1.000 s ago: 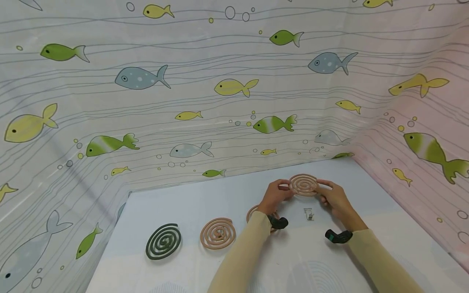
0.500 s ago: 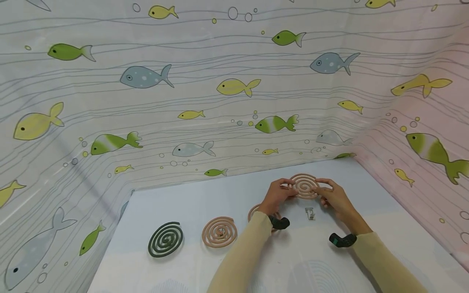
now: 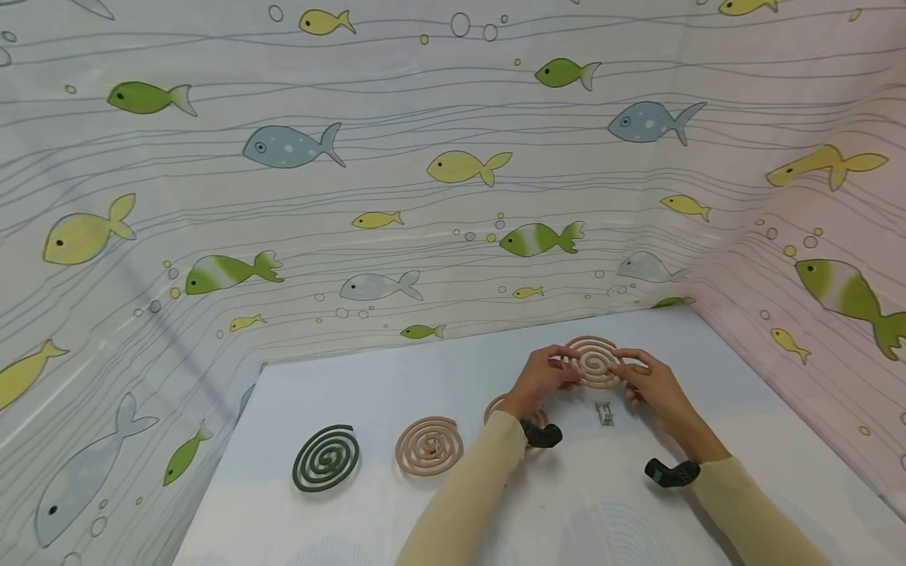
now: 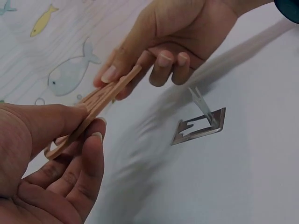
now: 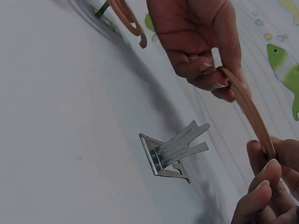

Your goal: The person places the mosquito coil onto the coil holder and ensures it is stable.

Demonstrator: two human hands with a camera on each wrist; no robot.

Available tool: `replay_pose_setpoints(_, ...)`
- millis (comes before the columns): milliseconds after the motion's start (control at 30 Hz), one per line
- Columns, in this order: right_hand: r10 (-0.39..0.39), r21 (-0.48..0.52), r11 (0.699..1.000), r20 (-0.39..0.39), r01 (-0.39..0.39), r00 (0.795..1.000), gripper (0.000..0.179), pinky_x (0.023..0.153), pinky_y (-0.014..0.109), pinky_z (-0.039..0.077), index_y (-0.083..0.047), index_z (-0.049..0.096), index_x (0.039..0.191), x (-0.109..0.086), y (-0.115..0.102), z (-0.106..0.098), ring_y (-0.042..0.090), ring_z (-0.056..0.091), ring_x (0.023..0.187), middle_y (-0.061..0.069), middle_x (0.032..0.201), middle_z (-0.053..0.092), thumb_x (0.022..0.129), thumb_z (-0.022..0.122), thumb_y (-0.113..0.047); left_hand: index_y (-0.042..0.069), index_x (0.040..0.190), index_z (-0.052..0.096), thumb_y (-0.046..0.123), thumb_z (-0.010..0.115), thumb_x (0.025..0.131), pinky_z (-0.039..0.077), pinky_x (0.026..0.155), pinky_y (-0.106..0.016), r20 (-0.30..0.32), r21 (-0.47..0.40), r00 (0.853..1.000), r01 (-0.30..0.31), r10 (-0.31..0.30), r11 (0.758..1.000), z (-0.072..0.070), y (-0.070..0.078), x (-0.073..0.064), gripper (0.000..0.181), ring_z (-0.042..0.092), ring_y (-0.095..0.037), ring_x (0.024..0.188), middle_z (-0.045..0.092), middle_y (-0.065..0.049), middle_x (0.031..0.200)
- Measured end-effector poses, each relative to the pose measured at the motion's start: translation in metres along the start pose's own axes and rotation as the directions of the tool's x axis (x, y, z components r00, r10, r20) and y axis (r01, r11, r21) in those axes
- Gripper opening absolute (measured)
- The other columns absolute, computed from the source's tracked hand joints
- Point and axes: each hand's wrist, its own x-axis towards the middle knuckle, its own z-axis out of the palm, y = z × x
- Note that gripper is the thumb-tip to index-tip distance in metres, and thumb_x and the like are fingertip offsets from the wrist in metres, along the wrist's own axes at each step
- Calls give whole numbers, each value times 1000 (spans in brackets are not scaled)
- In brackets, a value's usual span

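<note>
Both hands hold a brown mosquito coil above the far right part of the table. My left hand pinches its left edge between thumb and fingers; my right hand pinches the right edge. In the left wrist view the coil appears nearly edge-on, tilted between the hands. Below it on the table stands a small metal coil stand, its forked prong bent upward from a flat frame. The stand touches neither hand.
To the left sit a dark green coil and a brown coil. Another brown coil is partly hidden behind my left wrist. A fish-patterned sheet rises behind the white table.
The held coil stays in both hands and has tipped slightly, showing more of its face. The right fingers have shifted a little along its edge. The whole view has drifted slightly.
</note>
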Motion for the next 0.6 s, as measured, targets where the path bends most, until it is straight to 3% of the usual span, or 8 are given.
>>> replay_pose_setpoints(200, -16, -2, 1000, 10, 16, 1000, 54, 54, 25, 48, -10, 51, 141, -4, 0, 0, 7, 52, 62, -6, 97, 72, 100, 69, -39, 7, 119, 73, 1, 79, 89, 60, 76, -35, 5, 8, 1000, 10, -10, 1000, 1, 0, -4, 31, 67, -17, 75, 69, -4, 83)
replay_pose_setpoints(600, -44, -5, 999, 32, 44, 999, 49, 55, 27, 49, -5, 53, 138, -19, -2, -2, 9, 52, 63, -7, 93, 70, 101, 69, -33, 8, 117, 73, 2, 79, 90, 60, 80, -42, 34, 30, 999, -18, 17, 999, 10, 4, -21, 29, 66, -17, 72, 65, -2, 80)
